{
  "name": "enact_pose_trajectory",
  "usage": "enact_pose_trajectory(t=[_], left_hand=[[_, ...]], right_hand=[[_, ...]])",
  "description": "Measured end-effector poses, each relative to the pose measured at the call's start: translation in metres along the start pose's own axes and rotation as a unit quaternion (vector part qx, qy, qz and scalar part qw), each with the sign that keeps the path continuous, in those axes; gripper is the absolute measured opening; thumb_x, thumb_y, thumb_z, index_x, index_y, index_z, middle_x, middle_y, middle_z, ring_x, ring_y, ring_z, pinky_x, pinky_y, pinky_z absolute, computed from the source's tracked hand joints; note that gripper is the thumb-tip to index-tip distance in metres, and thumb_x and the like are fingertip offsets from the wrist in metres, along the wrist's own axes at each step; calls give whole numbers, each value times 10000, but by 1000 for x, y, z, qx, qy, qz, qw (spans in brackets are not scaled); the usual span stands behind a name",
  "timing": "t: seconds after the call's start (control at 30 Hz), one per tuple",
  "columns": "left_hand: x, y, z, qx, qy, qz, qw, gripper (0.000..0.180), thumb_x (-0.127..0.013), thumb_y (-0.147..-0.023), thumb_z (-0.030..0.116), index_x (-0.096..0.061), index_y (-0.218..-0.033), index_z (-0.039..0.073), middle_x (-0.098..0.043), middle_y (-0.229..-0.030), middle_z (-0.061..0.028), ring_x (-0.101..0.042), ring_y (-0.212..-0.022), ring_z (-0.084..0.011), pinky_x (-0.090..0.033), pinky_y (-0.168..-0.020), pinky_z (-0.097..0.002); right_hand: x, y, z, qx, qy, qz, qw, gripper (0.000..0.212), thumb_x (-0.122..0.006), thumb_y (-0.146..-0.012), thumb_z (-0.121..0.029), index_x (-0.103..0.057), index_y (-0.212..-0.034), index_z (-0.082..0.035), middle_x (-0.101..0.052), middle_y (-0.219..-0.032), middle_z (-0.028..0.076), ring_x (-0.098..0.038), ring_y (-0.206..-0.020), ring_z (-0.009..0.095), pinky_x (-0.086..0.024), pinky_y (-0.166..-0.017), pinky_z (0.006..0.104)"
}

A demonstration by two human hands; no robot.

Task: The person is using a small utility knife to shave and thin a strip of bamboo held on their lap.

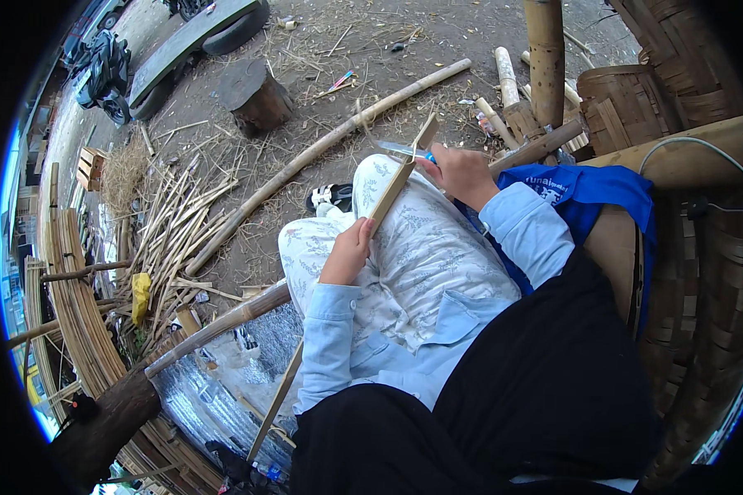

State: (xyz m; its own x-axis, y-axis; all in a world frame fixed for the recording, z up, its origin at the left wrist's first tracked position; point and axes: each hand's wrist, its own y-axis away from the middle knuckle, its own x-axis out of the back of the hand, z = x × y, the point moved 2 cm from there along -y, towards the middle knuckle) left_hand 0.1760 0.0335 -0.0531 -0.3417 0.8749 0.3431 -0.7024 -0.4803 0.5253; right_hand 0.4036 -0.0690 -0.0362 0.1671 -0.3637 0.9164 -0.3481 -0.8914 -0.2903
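A flat bamboo strip [390, 190] slants across my lap, its far end past my knee. My left hand [348, 250] is closed around its near part. In my right hand [464, 176] is a knife [401, 149] with a blue and red handle, its blade lying across the strip near the far end. A thin curled sliver of bamboo [365, 125] rises beside the blade. Most of the handle is hidden in my fist. The strip's lower part appears to run back under my left forearm, beside my hip.
Long split bamboo lengths [78, 305] are stacked at the left, near a heap of thin bamboo pieces [169, 231]. A bamboo pole [330, 153] lies across the ground beyond my knees. Farther off stands a tree stump [256, 97]. A blue bag [590, 194] is at my right.
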Motion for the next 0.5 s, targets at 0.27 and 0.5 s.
enact_pose_trajectory(t=[0.27, 0.5], left_hand=[[-1, 2, 7, 6, -10, 7, 1000, 387, -380, -946, 377, -553, -987, 33, -461, -601, -16, -446, -485, -88, -376, -440, -240], [-1, -4, 11, -19, -28, 6, 999, 390, -369, -949, 371, -548, -950, 25, -461, -599, -10, -447, -493, -90, -370, -436, -242]], right_hand=[[-14, 1, 13, 68, 79, 34, 994, 385, -517, -857, -433, -453, -684, -95, -493, -531, 53, -548, -452, 204, -442, -398, 311], [-9, -6, 24, 112, 78, 32, 990, 384, -518, -851, -439, -454, -679, -101, -502, -519, 60, -556, -431, 211, -454, -389, 340]])
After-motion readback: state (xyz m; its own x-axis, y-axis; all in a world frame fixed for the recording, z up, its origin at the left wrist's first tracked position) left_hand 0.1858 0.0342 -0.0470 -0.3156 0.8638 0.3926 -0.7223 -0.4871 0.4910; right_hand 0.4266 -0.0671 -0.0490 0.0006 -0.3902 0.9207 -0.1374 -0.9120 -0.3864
